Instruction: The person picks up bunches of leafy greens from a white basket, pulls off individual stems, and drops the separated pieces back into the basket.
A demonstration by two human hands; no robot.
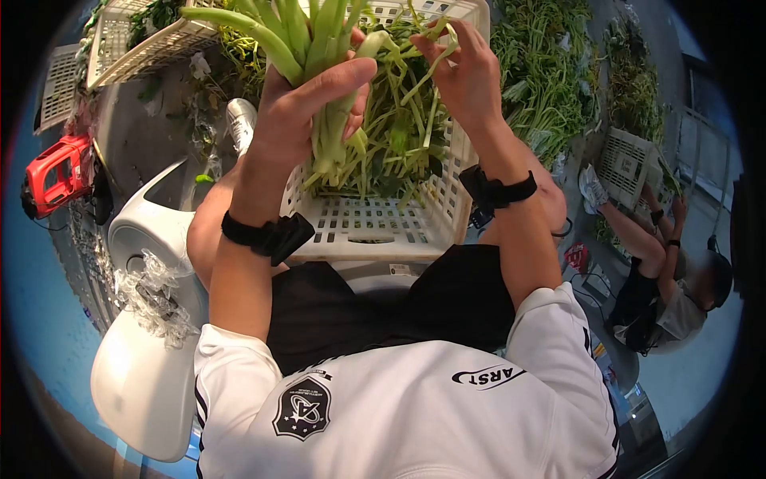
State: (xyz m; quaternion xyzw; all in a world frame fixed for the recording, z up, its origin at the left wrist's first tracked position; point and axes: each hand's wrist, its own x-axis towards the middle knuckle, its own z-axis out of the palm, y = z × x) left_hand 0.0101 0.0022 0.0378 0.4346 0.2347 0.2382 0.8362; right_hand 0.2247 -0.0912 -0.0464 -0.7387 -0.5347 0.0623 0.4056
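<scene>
A bunch of thick green stalks (325,48) is wrapped in the fingers of my left hand (307,108), above the near left part of a white plastic crate (359,231). My right hand (467,76) pinches a thin pale green strand (427,80) beside the bunch. Cut stems and leafy trimmings (399,152) fill much of the crate between my knees. Both wrists wear black straps.
A white chair (144,383) with crumpled clear plastic (155,299) stands at left, near a red object (60,176). Greens (550,80) cover the ground at upper right. Another person (678,295) sits at far right beside a crate (626,164).
</scene>
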